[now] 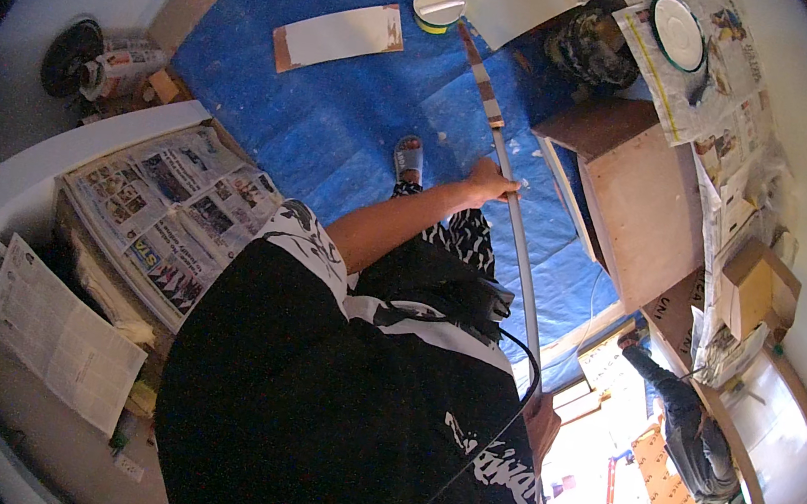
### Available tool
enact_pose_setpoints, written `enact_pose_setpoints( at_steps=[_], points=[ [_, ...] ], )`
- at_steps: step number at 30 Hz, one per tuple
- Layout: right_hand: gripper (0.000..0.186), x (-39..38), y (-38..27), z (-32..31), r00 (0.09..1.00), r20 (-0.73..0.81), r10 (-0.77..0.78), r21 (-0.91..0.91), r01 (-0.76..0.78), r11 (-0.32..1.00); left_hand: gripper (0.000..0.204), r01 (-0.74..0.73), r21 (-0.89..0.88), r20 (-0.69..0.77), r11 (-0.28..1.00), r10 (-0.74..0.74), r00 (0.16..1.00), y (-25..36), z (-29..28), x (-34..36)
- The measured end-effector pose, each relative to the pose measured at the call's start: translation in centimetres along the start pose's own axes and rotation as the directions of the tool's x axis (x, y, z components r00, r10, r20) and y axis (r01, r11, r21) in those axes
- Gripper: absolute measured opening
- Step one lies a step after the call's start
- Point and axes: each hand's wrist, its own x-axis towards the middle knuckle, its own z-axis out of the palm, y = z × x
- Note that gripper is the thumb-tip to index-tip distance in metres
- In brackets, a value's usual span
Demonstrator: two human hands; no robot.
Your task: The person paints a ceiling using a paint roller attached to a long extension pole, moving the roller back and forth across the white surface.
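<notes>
My left hand [490, 184] is closed around a long grey pole [522, 257] that runs upward to a narrower, brown-and-white stained end section [480, 80]. Lower on the pole, at the bottom beside my dark shirt, my right hand [540, 425] also grips it, partly hidden. The pole's far end lies beside an open tub of white paint [437, 18] with a pale cylindrical item in it. Left of the tub, a white board with brown patches [338, 39] rests on the blue sheet [263, 84].
A plywood box [641, 206] stands to the right, with newspaper, a lid [678, 32] and a carton [760, 286] beyond. Newspapers [177, 209] cover a ledge at left. Another person [693, 439] is at lower right, by a bright opening. A cable [587, 315] crosses the sheet.
</notes>
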Motion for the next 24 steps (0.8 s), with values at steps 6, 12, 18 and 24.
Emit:
enact_pose_setpoints(
  at_steps=[6, 12, 18, 24],
  points=[
    [0.022, -2.9, 2.3, -0.8, 0.995, 0.055, 0.083, 0.066, -0.087, 0.994, 0.021, -0.083, 0.011, 0.051, 0.996, 0.083, 0.995, -0.3, 1.9, -3.2],
    [0.023, -2.3, 3.8, -1.1, 0.998, 0.062, -0.004, 0.026, 0.002, 1.000, 0.019, -0.057, -0.032, 0.025, 0.998, 0.057, 0.998, -0.1, 0.1, -5.5],
    [0.030, 3.5, -0.1, 2.2, 0.982, 0.128, -0.139, 0.104, 0.127, 0.986, 0.014, 0.007, -0.055, -0.154, 0.998, -0.016, 0.988, -1.7, -7.7, -4.6],
    [0.031, 12.0, -2.7, 8.0, 0.900, 0.257, -0.352, 0.048, 0.352, 0.935, 0.016, 0.045, 0.026, -0.500, 0.999, -0.026, 0.865, -4.8, -14.6, 1.1]
  ],
)
